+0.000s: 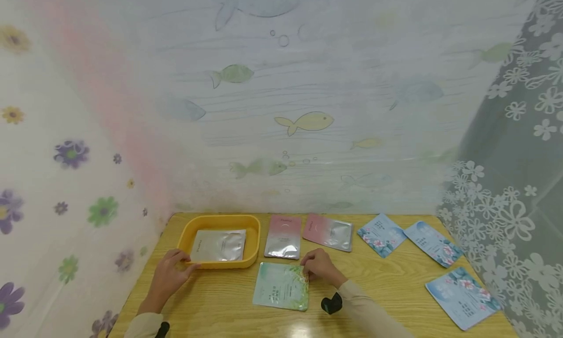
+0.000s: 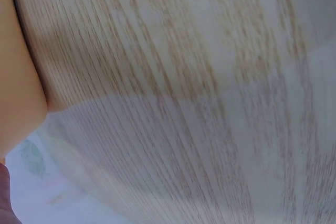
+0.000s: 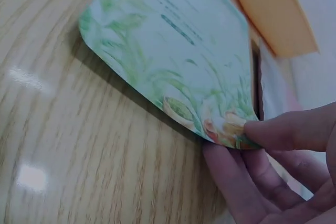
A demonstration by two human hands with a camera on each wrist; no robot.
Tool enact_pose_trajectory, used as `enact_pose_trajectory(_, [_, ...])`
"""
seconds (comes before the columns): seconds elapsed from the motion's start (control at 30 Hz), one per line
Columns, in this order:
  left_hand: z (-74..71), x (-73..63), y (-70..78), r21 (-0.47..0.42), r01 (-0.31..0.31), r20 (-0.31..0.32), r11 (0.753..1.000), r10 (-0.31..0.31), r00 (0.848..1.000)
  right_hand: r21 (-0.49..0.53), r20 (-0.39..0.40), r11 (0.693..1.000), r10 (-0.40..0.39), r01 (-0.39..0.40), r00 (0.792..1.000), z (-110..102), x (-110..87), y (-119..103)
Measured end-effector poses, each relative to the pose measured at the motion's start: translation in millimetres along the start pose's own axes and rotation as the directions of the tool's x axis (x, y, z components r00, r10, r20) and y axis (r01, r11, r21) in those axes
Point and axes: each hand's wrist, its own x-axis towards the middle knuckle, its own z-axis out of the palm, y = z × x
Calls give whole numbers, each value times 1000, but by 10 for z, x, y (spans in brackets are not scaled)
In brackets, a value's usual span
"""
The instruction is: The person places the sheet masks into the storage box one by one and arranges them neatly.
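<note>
A green-and-white face mask packet (image 1: 279, 285) lies in front of me, printed with leaves. My right hand (image 1: 320, 266) pinches its far right corner, thumb on top and fingers beneath. In the right wrist view that edge of the packet (image 3: 173, 51) is lifted off the wood. On the left is a yellow plastic basket (image 1: 220, 265) holding a silver-beige mask packet (image 1: 220, 246). My left hand (image 1: 169, 274) grips the basket's near left corner, thumb along the front wall. The left wrist view catches only the basket wall (image 2: 18, 72) and a bit of finger.
Two pink-and-silver packets (image 1: 283, 238) (image 1: 329, 232) lie right of the basket at the back. Three blue floral packets (image 1: 381, 235) (image 1: 433, 243) (image 1: 463, 299) spread along the right side. Patterned curtain (image 1: 308, 181) hangs behind the wooden table (image 1: 220, 304).
</note>
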Motion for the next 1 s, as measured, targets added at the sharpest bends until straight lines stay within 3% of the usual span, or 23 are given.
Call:
enact_pose_trajectory(0.13, [1, -3, -6, -17, 2, -3, 1000, -2, 1000, 33, 55, 998, 47, -49, 997, -53, 10, 6])
enact_pose_trajectory(0.27, [11, -14, -22, -50, 9, -4, 999, -9, 1000, 61, 84, 997, 43, -48, 996, -87, 10, 23])
enact_pose_trajectory(0.77, [-21, -3, 9, -47, 61, 33, 997, -60, 998, 131, 123, 991, -7, -9, 992, -131, -30, 59])
enact_pose_trajectory(1.0, [-28, 14, 22, -53, 69, 32, 996, -67, 997, 143, 109, 989, 17, -32, 994, -160, -26, 68])
